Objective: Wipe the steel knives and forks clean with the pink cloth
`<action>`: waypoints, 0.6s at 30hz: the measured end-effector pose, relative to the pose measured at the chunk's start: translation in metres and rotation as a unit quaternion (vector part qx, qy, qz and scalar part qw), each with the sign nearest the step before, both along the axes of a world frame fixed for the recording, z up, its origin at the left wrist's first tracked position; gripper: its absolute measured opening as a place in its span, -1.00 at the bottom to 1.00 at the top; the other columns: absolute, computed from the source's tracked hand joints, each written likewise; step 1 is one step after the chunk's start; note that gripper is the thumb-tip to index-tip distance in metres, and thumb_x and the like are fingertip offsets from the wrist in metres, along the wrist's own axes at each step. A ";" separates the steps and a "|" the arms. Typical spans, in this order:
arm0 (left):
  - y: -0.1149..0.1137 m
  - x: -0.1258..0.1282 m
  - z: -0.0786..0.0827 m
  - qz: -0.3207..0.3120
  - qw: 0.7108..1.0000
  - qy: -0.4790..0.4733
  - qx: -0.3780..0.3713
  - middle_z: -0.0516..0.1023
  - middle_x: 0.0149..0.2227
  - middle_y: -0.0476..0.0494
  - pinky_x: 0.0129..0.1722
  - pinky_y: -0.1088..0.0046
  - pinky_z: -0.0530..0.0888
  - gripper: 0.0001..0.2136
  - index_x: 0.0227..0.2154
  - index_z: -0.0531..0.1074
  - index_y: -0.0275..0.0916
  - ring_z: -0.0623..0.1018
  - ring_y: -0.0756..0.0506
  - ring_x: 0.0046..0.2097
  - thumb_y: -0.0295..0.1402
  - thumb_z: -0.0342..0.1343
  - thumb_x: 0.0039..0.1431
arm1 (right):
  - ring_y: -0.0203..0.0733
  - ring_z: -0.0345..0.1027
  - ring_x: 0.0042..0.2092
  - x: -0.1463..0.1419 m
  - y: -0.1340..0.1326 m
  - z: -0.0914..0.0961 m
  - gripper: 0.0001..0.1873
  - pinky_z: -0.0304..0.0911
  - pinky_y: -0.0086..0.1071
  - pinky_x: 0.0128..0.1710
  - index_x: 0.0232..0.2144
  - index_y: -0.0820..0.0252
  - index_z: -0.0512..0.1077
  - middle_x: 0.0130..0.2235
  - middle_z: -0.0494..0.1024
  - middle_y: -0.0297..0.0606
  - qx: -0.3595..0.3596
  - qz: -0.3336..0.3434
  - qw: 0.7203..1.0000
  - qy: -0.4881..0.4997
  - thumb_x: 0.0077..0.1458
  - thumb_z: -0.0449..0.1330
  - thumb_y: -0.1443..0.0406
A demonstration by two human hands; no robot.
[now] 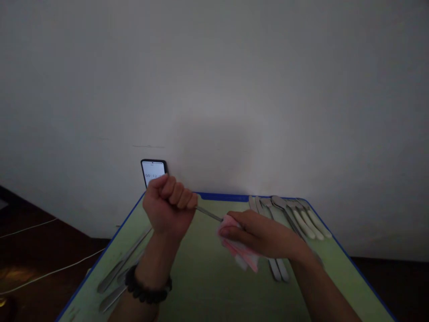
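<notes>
My left hand [169, 203] is a fist raised above the green table [208, 286], closed round the handle of a thin metal utensil [208, 213] whose shaft runs right. My right hand [264, 235] pinches a pink cloth [239, 252] wrapped round the utensil's far end, which is hidden inside the cloth. A dark bead bracelet [147, 290] circles my left wrist.
Several spoons and knives [295, 214] lie in a row at the table's far right; others [119, 268] lie at the left edge. A phone [153, 171] with a lit screen leans against the white wall. White cables [50, 270] cross the dark floor at left.
</notes>
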State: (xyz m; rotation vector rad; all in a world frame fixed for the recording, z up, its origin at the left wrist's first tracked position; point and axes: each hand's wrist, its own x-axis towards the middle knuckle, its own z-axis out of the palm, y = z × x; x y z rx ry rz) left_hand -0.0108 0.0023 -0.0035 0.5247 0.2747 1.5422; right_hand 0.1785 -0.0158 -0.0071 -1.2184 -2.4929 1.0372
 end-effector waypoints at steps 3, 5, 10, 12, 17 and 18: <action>-0.002 0.017 -0.003 -0.027 0.999 0.042 0.007 -0.18 -0.75 0.13 -0.71 0.54 0.16 -0.59 -0.77 -0.11 -0.20 -0.04 0.06 -0.72 -0.39 -0.19 0.16 | -0.33 0.20 -0.46 -0.001 0.002 -0.003 -0.65 0.03 -0.44 -0.46 -0.47 0.19 0.26 -0.51 0.36 -0.38 0.014 -0.016 1.000 0.016 0.22 -0.04 0.09; -0.001 0.019 -0.005 -0.026 0.997 0.063 0.023 0.00 -0.77 0.09 -0.59 0.53 0.33 -0.61 -0.80 0.05 -0.22 0.20 0.04 -0.68 -0.41 -0.12 0.13 | -0.33 0.19 -0.46 0.001 0.002 -0.002 -0.64 0.02 -0.44 -0.45 -0.48 0.20 0.26 -0.49 0.36 -0.37 0.029 -0.034 0.999 0.018 0.24 -0.06 0.10; 0.009 0.008 -0.008 0.012 0.993 0.112 0.025 0.51 -0.55 -0.11 -0.14 0.35 0.46 -0.73 -0.64 0.46 -0.31 0.54 -0.09 -0.31 -0.44 -0.05 0.07 | -0.31 0.18 -0.46 0.011 0.004 0.003 -0.65 -0.01 -0.42 -0.45 -0.48 0.20 0.25 -0.49 0.35 -0.37 0.063 -0.075 0.995 0.015 0.24 -0.06 0.11; 0.014 0.004 -0.011 0.036 0.990 0.134 0.017 0.58 -0.45 -0.13 -0.11 0.34 0.46 -0.76 -0.56 0.52 -0.31 0.56 -0.10 -0.24 -0.43 -0.03 0.06 | -0.32 0.18 -0.46 0.014 0.005 0.004 -0.65 0.00 -0.43 -0.45 -0.47 0.20 0.25 -0.49 0.35 -0.37 0.073 -0.088 0.993 0.028 0.24 -0.07 0.11; 0.023 -0.002 -0.027 0.073 0.961 0.263 0.032 0.58 -0.39 -0.05 -0.25 0.44 0.47 -0.88 -0.48 0.52 -0.26 0.54 -0.05 -0.32 -0.40 0.08 0.02 | -0.32 0.17 -0.46 0.013 0.010 -0.003 -0.58 0.05 -0.43 -0.42 -0.49 0.19 0.25 -0.51 0.32 -0.39 0.108 -0.181 0.965 0.157 0.23 -0.09 0.03; 0.024 -0.003 -0.030 0.056 0.945 0.321 0.036 0.58 -0.40 -0.05 -0.26 0.45 0.46 -0.89 -0.47 0.52 -0.26 0.53 -0.04 -0.35 -0.39 0.10 0.03 | -0.32 0.18 -0.44 0.011 0.012 -0.007 -0.56 0.07 -0.43 -0.41 -0.50 0.18 0.25 -0.50 0.33 -0.38 0.114 -0.207 0.951 0.198 0.22 -0.10 0.00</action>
